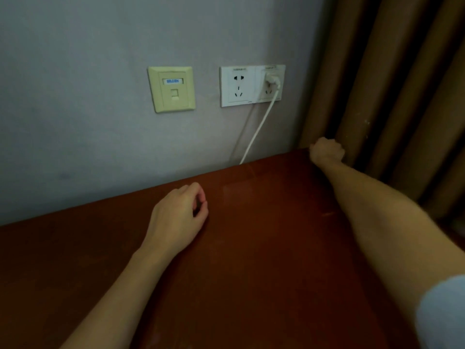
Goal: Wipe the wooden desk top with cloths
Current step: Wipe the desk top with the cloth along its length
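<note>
The desk (251, 248) was dark red-brown wood and filled the lower part of the view, with its far edge against a grey wall (100, 96). No cloth could be seen anywhere on the desk.

The left hand (180, 217) rested on the desk near its far edge, about the middle. Its fingers were curled in loosely, with the thumb close to the fingertips, and it held nothing that could be seen.

The right hand (327, 151) was stretched out to the far right corner of the desk. It was closed into a fist right at the corner, next to the brown curtain (390, 96). I could not tell if anything was inside that fist. A pale sleeve (442, 313) showed on that arm.

The two hands were well apart.

Above the desk, on the wall, there was a yellowish plate (171, 89) and a white socket (251, 85). A white plug (273, 80) sat in the socket, and its white cord (259, 127) ran down behind the desk.
</note>
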`<action>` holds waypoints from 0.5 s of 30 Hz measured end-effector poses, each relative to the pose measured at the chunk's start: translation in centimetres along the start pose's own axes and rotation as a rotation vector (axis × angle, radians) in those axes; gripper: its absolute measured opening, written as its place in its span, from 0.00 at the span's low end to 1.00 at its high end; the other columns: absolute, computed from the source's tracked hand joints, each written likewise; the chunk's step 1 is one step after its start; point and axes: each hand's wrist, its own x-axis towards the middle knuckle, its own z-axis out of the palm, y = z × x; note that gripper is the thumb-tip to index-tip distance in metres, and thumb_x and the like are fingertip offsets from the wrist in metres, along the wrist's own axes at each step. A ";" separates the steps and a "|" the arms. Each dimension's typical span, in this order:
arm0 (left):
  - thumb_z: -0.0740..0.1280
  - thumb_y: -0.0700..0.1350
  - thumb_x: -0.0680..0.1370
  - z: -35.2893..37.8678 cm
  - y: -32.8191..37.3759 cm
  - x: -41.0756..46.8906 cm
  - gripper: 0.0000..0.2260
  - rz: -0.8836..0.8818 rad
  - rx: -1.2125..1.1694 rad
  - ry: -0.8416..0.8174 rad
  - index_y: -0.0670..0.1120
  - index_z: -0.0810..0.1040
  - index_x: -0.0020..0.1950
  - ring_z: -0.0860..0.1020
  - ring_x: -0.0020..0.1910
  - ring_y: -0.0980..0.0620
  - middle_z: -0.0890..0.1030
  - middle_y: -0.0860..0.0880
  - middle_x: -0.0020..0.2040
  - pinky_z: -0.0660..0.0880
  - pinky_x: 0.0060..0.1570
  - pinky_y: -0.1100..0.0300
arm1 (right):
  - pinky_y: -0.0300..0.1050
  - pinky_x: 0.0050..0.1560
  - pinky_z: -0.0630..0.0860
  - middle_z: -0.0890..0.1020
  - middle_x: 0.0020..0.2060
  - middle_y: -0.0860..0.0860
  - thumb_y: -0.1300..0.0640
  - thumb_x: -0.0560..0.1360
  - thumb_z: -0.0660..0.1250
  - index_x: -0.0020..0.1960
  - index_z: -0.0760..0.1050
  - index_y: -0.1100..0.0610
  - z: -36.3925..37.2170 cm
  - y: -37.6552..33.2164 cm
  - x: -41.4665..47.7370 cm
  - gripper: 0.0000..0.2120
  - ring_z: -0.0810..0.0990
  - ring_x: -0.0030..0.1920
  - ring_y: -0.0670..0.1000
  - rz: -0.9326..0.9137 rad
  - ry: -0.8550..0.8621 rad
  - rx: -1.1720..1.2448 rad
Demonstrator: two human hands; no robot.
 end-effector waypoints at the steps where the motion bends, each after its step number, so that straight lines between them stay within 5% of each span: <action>1: 0.64 0.47 0.76 0.1 0.0 0.0 0.04 0.001 -0.003 -0.001 0.53 0.69 0.44 0.69 0.36 0.56 0.69 0.56 0.35 0.58 0.30 0.67 | 0.46 0.44 0.70 0.78 0.56 0.61 0.57 0.81 0.55 0.54 0.77 0.64 0.4 -1.2 0.3 0.15 0.78 0.55 0.60 0.014 0.016 0.001; 8: 0.64 0.47 0.76 -0.1 0.0 0.0 0.03 0.016 -0.031 -0.004 0.52 0.70 0.45 0.71 0.38 0.54 0.70 0.55 0.35 0.61 0.32 0.60 | 0.51 0.50 0.76 0.81 0.51 0.59 0.48 0.79 0.58 0.55 0.79 0.56 0.1 -6.6 -3.8 0.16 0.79 0.51 0.62 -0.420 -0.062 0.037; 11: 0.64 0.47 0.76 -0.1 0.0 0.0 0.03 0.008 -0.043 0.001 0.52 0.70 0.45 0.72 0.38 0.53 0.70 0.55 0.36 0.64 0.34 0.58 | 0.48 0.40 0.76 0.81 0.39 0.53 0.47 0.80 0.58 0.48 0.79 0.52 -1.0 -3.8 -6.5 0.14 0.80 0.39 0.54 -0.606 -0.124 0.068; 15: 0.65 0.47 0.76 -0.1 0.1 -0.1 0.04 0.018 -0.034 0.006 0.52 0.70 0.44 0.72 0.38 0.53 0.70 0.55 0.35 0.62 0.32 0.59 | 0.45 0.40 0.75 0.80 0.37 0.51 0.47 0.81 0.57 0.56 0.78 0.51 -2.7 1.9 -5.9 0.14 0.79 0.35 0.51 -0.525 -0.122 -0.006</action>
